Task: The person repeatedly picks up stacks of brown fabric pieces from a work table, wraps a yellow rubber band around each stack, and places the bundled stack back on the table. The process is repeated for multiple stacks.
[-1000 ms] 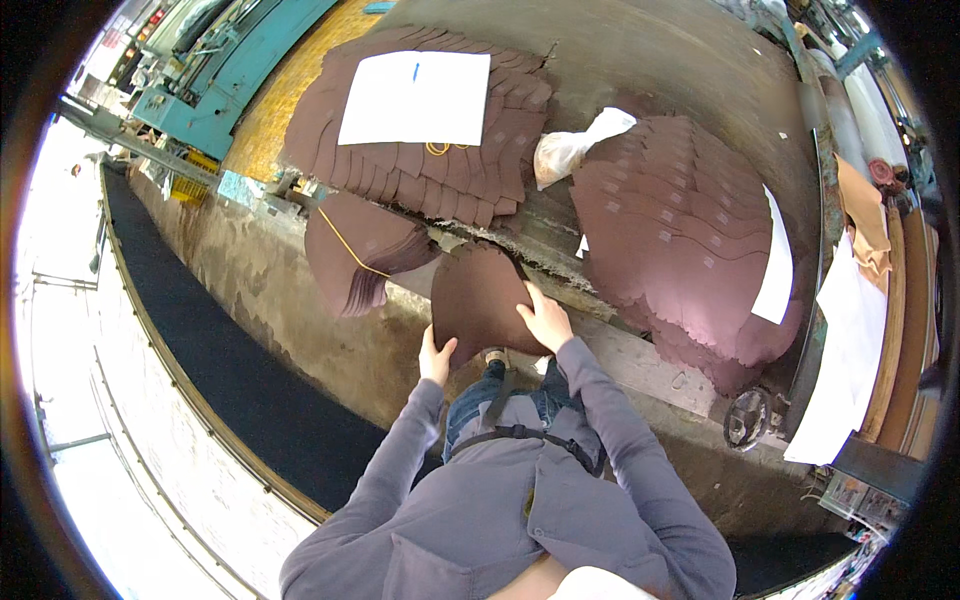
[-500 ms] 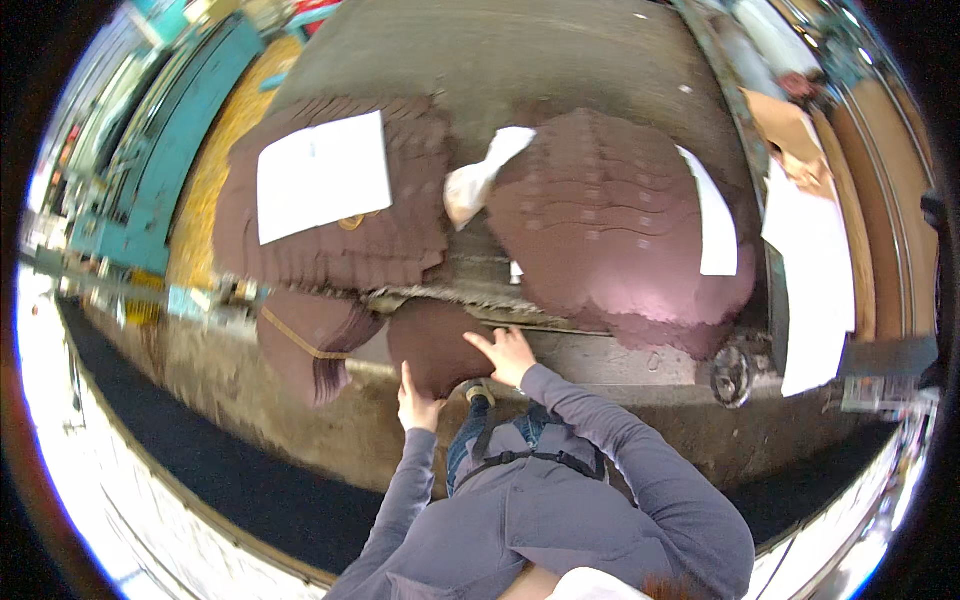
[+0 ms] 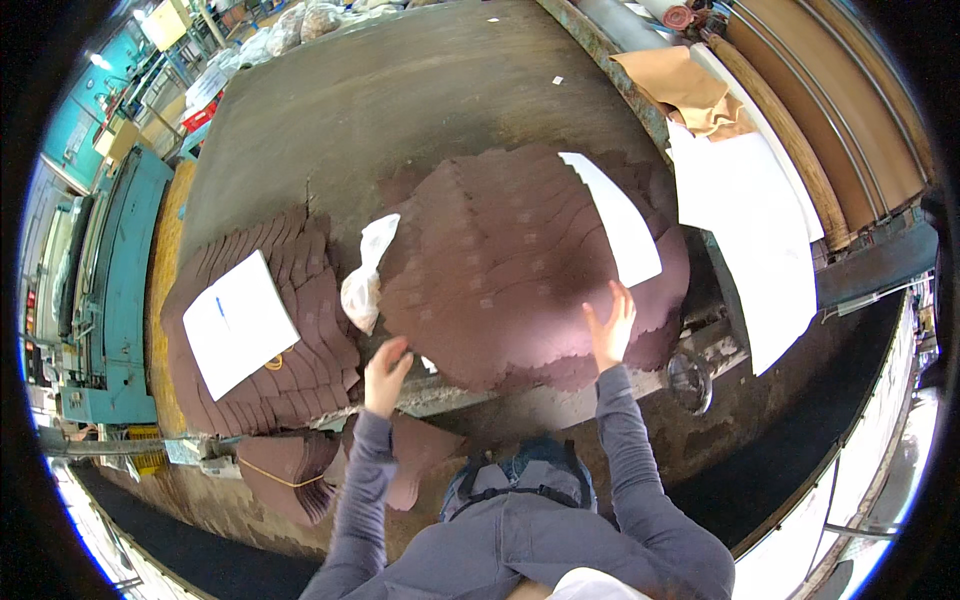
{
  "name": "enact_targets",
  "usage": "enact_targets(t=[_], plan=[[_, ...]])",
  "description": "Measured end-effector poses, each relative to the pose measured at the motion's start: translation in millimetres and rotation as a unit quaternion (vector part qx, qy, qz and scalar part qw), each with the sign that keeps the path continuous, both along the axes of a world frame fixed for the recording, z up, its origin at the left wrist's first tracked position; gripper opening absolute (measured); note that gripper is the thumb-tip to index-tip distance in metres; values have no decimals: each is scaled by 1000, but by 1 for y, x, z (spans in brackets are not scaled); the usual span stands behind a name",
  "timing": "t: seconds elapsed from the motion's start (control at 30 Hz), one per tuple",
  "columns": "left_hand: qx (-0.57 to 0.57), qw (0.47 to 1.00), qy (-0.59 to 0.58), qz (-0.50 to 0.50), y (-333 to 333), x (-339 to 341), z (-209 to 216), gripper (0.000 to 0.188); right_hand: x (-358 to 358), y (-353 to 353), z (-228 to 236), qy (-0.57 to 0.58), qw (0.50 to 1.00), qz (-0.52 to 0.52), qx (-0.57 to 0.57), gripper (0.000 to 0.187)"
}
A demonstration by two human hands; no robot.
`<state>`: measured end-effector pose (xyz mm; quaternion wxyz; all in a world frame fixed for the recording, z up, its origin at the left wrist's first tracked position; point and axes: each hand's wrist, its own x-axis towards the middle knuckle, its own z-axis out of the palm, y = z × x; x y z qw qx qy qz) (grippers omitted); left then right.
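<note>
- Edge of the table [image 3: 540,405] crosses before the waist; handwheel [image 3: 690,383] near its right end.
- Banded bundle [image 3: 285,475] of brown pieces and a loose brown stack [image 3: 415,455] by the left forearm, at the near edge.
- Left grip [image 3: 385,378]: fingers loosely bent, thumb apart, over the near edge.
- Right grip [image 3: 612,325]: fingers spread, at the near right part of the large brown pile [image 3: 480,260]; cannot tell if touching.
- Large pile: flat pieces overlapping in wavy rows, sheen near right; white sheet [image 3: 615,220] on its right side.
- Left pile [image 3: 315,330]: similar rows, white paper [image 3: 240,325] on top.
- White bag [image 3: 360,297] between piles, narrow-necked; contents cannot be made out.
- Wide open surface beyond; pale bags [image 3: 300,22] at far edge.
</note>
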<state>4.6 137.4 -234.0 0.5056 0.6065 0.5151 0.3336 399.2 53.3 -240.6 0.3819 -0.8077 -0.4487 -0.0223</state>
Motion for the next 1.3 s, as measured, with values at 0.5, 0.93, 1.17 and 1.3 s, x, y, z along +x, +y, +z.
enact_targets(t=[0.5,0.93,1.17,1.3], plan=[[42,937,283,-199,383,342,-59,67,35,62,4,128,986,-33,-98,68],[196,848,228,-436,234,314,81,84,25,99,-9,452,884,-67,99,41],[328,890,177,-262,113,234,144,51,4,77,15,234,939,126,220,93],[372,884,41,-280,80,183,178,36,2,30,44,474,786,396,29,67]])
